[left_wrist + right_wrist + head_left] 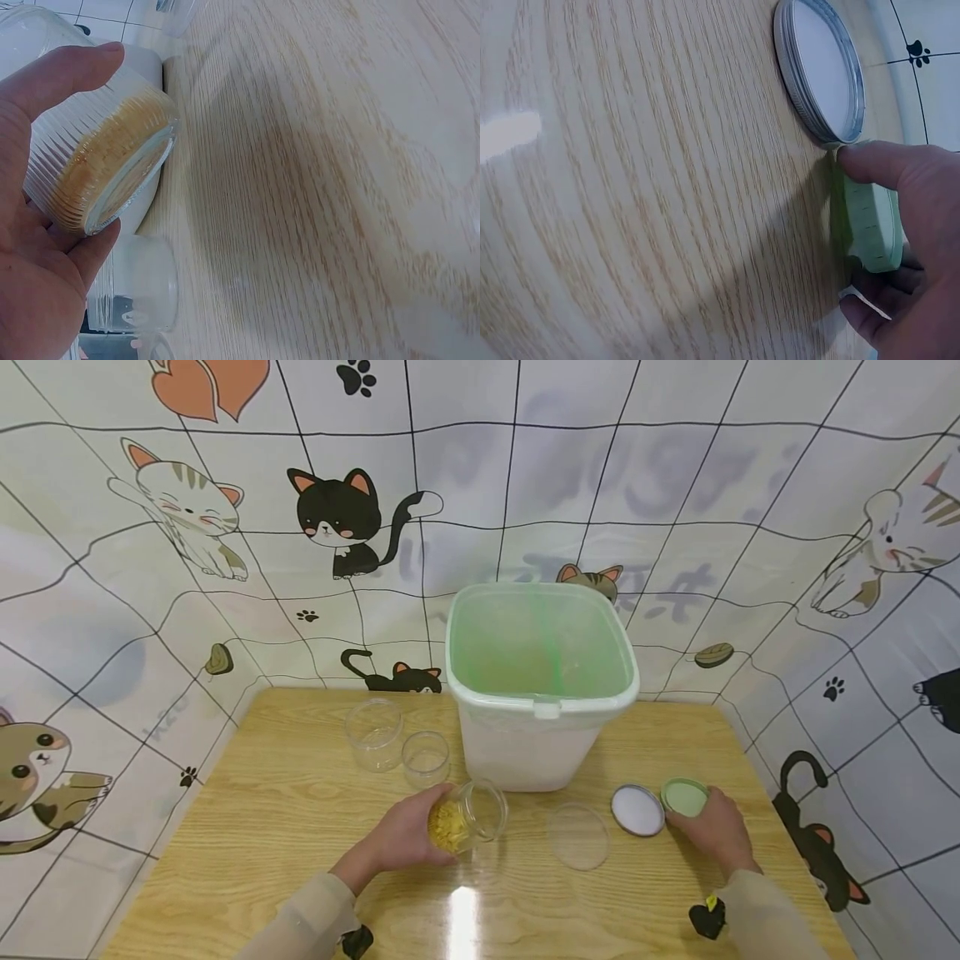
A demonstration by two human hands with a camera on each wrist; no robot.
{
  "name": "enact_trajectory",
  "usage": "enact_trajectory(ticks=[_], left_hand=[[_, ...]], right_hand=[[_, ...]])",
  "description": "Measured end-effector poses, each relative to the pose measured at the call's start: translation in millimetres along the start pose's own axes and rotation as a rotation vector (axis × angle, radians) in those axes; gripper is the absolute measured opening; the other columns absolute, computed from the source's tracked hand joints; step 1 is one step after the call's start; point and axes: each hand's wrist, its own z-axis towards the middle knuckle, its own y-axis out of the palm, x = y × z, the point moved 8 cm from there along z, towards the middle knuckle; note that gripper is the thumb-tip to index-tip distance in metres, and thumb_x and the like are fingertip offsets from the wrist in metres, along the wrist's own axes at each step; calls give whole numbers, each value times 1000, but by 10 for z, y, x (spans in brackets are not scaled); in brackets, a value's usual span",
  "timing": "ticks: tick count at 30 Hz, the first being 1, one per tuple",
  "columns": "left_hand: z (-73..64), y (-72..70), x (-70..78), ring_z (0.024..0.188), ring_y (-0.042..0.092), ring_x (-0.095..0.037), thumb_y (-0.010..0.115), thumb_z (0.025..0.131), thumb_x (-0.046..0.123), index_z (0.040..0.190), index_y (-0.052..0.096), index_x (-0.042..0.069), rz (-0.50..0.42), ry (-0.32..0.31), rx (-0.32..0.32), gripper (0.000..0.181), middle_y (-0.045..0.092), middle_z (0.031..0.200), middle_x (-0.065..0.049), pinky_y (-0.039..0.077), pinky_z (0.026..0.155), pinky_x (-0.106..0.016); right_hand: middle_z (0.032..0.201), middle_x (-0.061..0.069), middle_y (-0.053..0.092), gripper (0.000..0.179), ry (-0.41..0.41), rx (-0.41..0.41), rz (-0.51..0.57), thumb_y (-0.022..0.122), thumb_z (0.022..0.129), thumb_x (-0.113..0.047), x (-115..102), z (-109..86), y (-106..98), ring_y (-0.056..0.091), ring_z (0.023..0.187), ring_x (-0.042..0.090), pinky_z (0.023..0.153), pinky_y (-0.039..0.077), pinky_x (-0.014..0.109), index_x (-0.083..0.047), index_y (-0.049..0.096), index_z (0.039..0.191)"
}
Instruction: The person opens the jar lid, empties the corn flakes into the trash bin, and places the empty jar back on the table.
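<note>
My left hand (405, 833) grips a clear glass jar (486, 810) and holds it tilted, its mouth toward the right. Small yellow pieces (447, 825) lie inside, near its base. In the left wrist view, the thumb and fingers wrap around the ribbed jar (120, 142), which is clear of the wood. Over at the right, my right hand (716, 832) pinches a pale green lid (684, 797) by its edge, low at the tabletop. A white lid with a metal rim (637, 810) lies right beside the green one, also seen in the right wrist view.
Behind the hands stands a large white bin with a green translucent lid (540, 643). Two clear round containers, one taller (375, 743) and one shorter (426, 760), stand to its left. A clear flat disc (577, 837) lies on the wooden table (300, 777). Patterned sheets surround the table.
</note>
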Motion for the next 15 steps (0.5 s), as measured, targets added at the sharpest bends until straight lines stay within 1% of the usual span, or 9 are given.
enact_trajectory(ticks=[4,9,15], left_hand=[[-9,-5,-5,118,59,-22,91,58,35,142,44,8,-5,-6,-2,100,60,132,-5,49,101,-44],[-25,-31,-3,121,58,-24,91,58,34,143,43,7,-20,-21,-3,101,59,135,-7,47,103,-46],[-28,-67,-2,123,57,-25,91,59,35,143,43,7,-18,-24,0,101,58,137,-8,46,104,-46]], right_hand=[[129,47,34,97,21,-29,-46,68,83,-43,12,-10,37,39,116,61,93,41,68,23,24,139],[127,47,32,95,30,-45,-88,67,83,-43,-2,-27,43,39,114,61,92,41,68,23,27,137],[132,50,25,106,17,-71,-83,66,84,-46,-38,-31,42,33,118,64,95,38,70,23,12,143]])
